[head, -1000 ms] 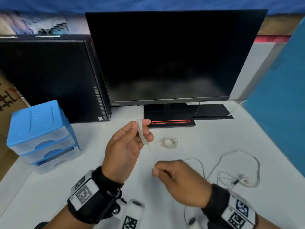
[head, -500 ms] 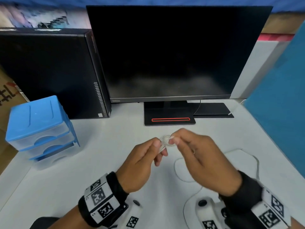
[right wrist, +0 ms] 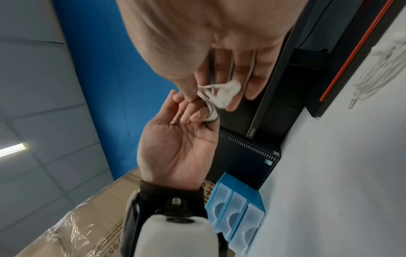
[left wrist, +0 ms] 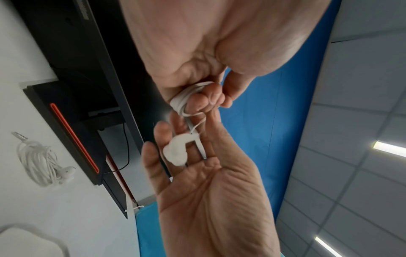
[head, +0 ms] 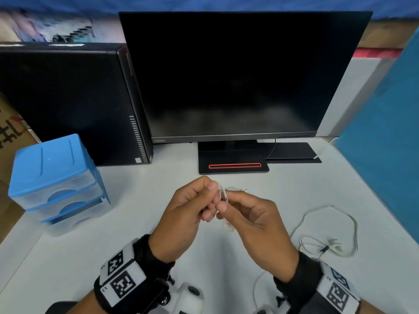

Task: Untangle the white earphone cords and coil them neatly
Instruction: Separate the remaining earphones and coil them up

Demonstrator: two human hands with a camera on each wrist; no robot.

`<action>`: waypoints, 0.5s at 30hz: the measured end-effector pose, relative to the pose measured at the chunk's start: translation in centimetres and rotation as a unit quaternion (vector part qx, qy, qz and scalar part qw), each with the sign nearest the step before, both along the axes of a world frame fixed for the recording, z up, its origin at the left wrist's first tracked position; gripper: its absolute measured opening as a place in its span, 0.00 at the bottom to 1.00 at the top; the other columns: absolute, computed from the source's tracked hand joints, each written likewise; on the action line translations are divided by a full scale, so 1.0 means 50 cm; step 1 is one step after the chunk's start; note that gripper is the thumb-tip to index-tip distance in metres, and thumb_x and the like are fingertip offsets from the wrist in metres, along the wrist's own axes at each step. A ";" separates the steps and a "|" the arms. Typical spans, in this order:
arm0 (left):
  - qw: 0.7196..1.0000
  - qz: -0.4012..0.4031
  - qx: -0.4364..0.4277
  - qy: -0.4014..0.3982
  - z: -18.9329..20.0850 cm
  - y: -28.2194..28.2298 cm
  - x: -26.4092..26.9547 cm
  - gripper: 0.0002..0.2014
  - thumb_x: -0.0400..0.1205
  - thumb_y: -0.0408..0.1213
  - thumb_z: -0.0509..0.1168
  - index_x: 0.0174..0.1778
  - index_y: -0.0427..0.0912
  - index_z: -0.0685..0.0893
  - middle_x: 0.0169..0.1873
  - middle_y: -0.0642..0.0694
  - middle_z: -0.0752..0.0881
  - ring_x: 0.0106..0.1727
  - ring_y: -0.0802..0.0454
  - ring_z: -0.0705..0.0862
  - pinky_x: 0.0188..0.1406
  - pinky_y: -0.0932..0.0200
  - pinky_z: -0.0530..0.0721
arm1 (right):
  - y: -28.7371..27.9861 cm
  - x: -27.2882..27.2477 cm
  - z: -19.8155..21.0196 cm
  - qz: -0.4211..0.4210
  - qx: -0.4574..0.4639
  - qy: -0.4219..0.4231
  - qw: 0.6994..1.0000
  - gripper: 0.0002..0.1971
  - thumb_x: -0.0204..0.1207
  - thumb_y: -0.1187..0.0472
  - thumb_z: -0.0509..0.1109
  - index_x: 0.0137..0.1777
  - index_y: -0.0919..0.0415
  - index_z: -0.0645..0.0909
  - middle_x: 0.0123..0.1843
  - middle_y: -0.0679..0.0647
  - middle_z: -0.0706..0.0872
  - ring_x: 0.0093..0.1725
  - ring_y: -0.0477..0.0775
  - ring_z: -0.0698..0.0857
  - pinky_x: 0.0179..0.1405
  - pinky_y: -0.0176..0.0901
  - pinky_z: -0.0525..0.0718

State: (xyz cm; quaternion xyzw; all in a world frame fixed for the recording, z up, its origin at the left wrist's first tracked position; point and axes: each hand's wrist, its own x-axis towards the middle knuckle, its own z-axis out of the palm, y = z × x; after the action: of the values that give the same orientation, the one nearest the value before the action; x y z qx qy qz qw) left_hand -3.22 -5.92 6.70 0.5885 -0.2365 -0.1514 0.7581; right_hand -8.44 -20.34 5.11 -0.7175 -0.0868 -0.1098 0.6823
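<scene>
Because the two hands meet over the middle of the surface (head: 294,193), the small white coil (head: 221,196) between them is mostly hidden in the head view. A second, finished coil (left wrist: 38,163) shows plainly only from the left wrist. The left hand (head: 188,214) holds the coil wound round its curled fingers. The right hand (head: 254,220) pinches the cord's end, the earbuds (left wrist: 175,153) dangling by its loose fingers. A loose cord (head: 328,232) lies to the right. Half a second ago both hands were farther forward.
</scene>
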 end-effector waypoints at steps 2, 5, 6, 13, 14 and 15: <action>1.000 0.016 0.002 0.001 0.000 -0.004 -0.003 0.15 0.82 0.42 0.59 0.29 0.44 0.77 0.22 0.50 0.70 0.27 0.55 0.67 0.33 0.68 0.73 | 0.000 0.002 -0.005 -0.041 0.000 -0.002 0.999 0.08 0.77 0.58 0.71 0.48 0.48 0.92 0.38 0.52 0.90 0.39 0.47 0.85 0.41 0.39 0.82; 0.999 0.031 0.000 0.009 0.003 -0.005 -0.006 0.15 0.81 0.43 0.60 0.30 0.42 0.76 0.24 0.43 0.66 0.26 0.55 0.66 0.32 0.67 0.72 | -0.001 0.004 -0.013 -0.048 -0.012 -0.016 0.999 0.08 0.78 0.59 0.71 0.45 0.51 0.93 0.38 0.55 0.90 0.39 0.53 0.84 0.42 0.40 0.82; 0.999 0.035 -0.001 0.013 0.004 -0.005 -0.006 0.15 0.80 0.43 0.61 0.29 0.42 0.76 0.26 0.41 0.64 0.26 0.55 0.66 0.31 0.66 0.71 | 0.000 0.005 -0.014 -0.045 -0.018 -0.018 0.999 0.08 0.79 0.61 0.71 0.45 0.53 0.93 0.38 0.54 0.90 0.40 0.53 0.84 0.43 0.39 0.82; 0.995 0.045 -0.028 0.084 0.010 -0.002 -0.001 0.15 0.78 0.40 0.61 0.26 0.38 0.76 0.28 0.39 0.61 0.22 0.55 0.61 0.24 0.64 0.63 | -0.021 0.015 -0.020 -0.016 -0.054 0.041 0.998 0.04 0.75 0.64 0.77 0.40 0.57 0.93 0.38 0.46 0.85 0.38 0.45 0.80 0.35 0.34 0.75; 0.994 0.047 -0.028 0.089 0.009 -0.002 -0.001 0.15 0.77 0.39 0.62 0.28 0.32 0.74 0.27 0.39 0.60 0.22 0.55 0.60 0.23 0.63 0.61 | -0.022 0.016 -0.020 -0.001 -0.051 0.054 0.997 0.03 0.74 0.64 0.78 0.40 0.58 0.92 0.38 0.46 0.85 0.37 0.45 0.79 0.33 0.36 0.75; 0.994 0.049 -0.025 0.095 0.009 -0.002 -0.001 0.16 0.76 0.39 0.62 0.31 0.27 0.72 0.28 0.39 0.58 0.22 0.55 0.59 0.22 0.63 0.60 | -0.023 0.015 -0.019 0.010 -0.048 0.063 0.997 0.02 0.74 0.64 0.79 0.40 0.58 0.92 0.38 0.46 0.86 0.36 0.45 0.78 0.32 0.37 0.75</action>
State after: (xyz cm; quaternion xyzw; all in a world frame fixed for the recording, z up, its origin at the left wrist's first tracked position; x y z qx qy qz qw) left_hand -3.27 -6.04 7.17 0.5634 -0.1382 -0.1636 0.7980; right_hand -7.68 -21.48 4.18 -0.7540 -0.0566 -0.0532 0.6522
